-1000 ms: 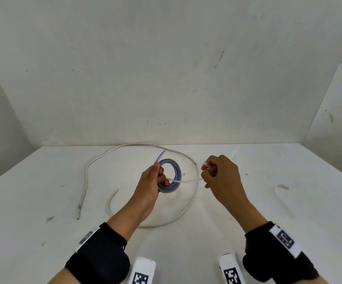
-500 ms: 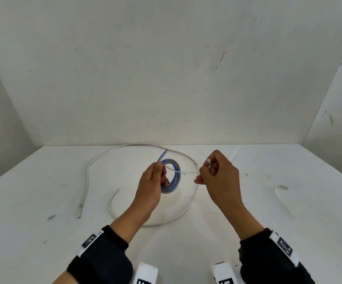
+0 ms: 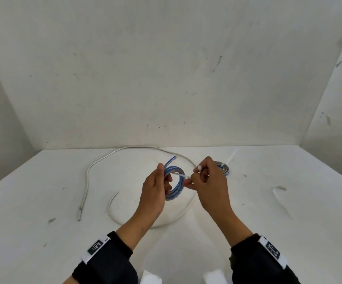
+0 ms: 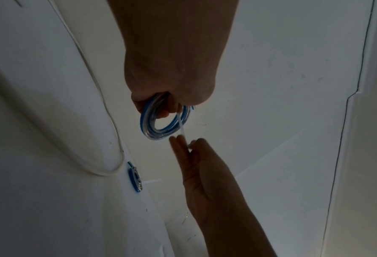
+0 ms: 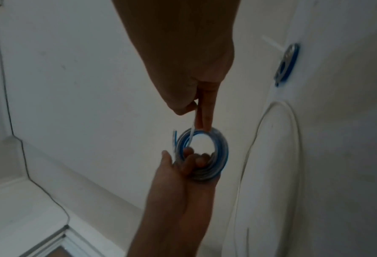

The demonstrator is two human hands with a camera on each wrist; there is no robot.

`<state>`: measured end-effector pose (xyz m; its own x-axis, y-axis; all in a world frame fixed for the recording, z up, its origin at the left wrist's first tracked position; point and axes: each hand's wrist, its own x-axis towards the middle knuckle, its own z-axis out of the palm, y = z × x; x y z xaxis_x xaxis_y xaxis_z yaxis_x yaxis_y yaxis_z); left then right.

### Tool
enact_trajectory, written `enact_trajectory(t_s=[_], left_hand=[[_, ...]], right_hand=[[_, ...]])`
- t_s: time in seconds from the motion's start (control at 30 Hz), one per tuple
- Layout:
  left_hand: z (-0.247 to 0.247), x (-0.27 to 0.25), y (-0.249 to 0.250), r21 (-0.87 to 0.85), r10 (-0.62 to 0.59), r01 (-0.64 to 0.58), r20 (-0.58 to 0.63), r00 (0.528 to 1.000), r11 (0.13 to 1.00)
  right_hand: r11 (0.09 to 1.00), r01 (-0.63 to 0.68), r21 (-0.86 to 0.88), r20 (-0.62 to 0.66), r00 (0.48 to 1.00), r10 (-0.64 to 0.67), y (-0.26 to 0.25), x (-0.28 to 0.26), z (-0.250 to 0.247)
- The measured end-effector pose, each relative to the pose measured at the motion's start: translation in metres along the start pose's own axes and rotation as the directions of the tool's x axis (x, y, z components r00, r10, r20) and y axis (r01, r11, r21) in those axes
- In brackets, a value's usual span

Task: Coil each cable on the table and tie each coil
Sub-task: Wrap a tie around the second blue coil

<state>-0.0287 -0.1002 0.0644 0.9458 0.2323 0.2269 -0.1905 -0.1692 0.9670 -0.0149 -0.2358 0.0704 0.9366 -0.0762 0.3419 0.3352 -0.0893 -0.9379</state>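
Note:
My left hand [image 3: 163, 177] grips a small coil of blue and clear cable [image 3: 175, 186], held upright above the table [image 3: 43, 232]. A thin white tie [image 3: 183, 175] runs from the coil's top to my right hand [image 3: 195, 174], which pinches it close beside the coil. In the left wrist view the tie [image 4: 181, 127] crosses the coil [image 4: 164, 124] toward the right hand's fingers [image 4: 180, 147]. The right wrist view shows the tie [image 5: 192, 134] over the coil [image 5: 221, 153], with the left hand's fingers [image 5: 188, 161] curled through it.
A second blue coil [image 3: 225, 168] with a white tie tail [image 3: 232, 156] lies on the table behind my right hand. A long loose white cable [image 3: 88, 177] curves across the table under both hands. Walls close the back and sides.
My right hand has slid left along the tie toward the coil, shortening the span between the hands. The second coil now shows behind it.

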Motion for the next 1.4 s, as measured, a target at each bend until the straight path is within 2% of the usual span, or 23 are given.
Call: enact_trajectory(t_s=[0.17, 0.3, 0.37, 0.47, 0.6, 0.83, 0.93, 1.17, 1.4], left_hand=[[0.002, 0.003, 0.0, 0.005, -0.021, 0.022, -0.086, 0.996, 1.0], [-0.003, 0.005, -0.001, 0.143, 0.078, -0.059, -0.129, 0.989, 0.988], [-0.003, 0.003, -0.002, 0.239, 0.139, -0.112, -0.097, 0.986, 0.964], [0.0, -0.001, -0.002, 0.374, 0.207, -0.184, -0.021, 0.978, 0.909], [0.003, -0.004, -0.003, 0.443, 0.203, -0.202, 0.044, 0.978, 0.873], [0.001, -0.006, -0.005, 0.521, 0.203, -0.218, 0.086, 0.975, 0.825], [0.0, -0.007, -0.008, 0.514, 0.202, -0.213, 0.078, 0.976, 0.831], [-0.002, -0.004, -0.001, 0.51, 0.186, -0.196, 0.071, 0.98, 0.837], [-0.005, -0.008, -0.001, 0.575, 0.17, -0.195, 0.098, 0.981, 0.795]], right_hand=[[0.996, 0.089, 0.028, 0.108, 0.99, -0.091, -0.004, -0.012, 0.014], [0.984, 0.176, -0.017, 0.223, 0.96, -0.167, -0.016, -0.013, 0.014], [0.978, 0.209, -0.028, 0.198, 0.96, -0.199, -0.02, -0.011, 0.013], [0.983, 0.181, 0.0, 0.111, 0.977, -0.18, -0.022, -0.008, 0.012], [0.98, 0.197, -0.029, 0.069, 0.978, -0.195, -0.018, -0.002, 0.012], [0.983, 0.162, -0.09, 0.104, 0.983, -0.153, -0.009, 0.002, 0.01], [0.985, 0.138, -0.105, 0.137, 0.983, -0.124, -0.007, 0.003, 0.009], [0.987, 0.155, -0.046, 0.089, 0.985, -0.151, -0.008, 0.001, 0.009], [0.99, 0.122, -0.071, 0.185, 0.977, -0.107, -0.009, 0.001, 0.006]])
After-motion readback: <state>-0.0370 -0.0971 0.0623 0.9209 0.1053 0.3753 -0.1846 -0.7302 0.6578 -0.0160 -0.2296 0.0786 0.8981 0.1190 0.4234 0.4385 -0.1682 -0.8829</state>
